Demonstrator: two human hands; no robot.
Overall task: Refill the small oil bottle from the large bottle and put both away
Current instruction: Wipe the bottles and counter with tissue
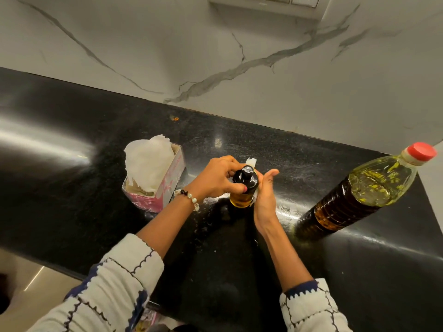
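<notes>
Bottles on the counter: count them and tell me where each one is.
2. The small bottle stands mid-counter, with the left hand gripping its black cap and the right hand against its side. The large bottle, red-capped, stands to the right.
</notes>
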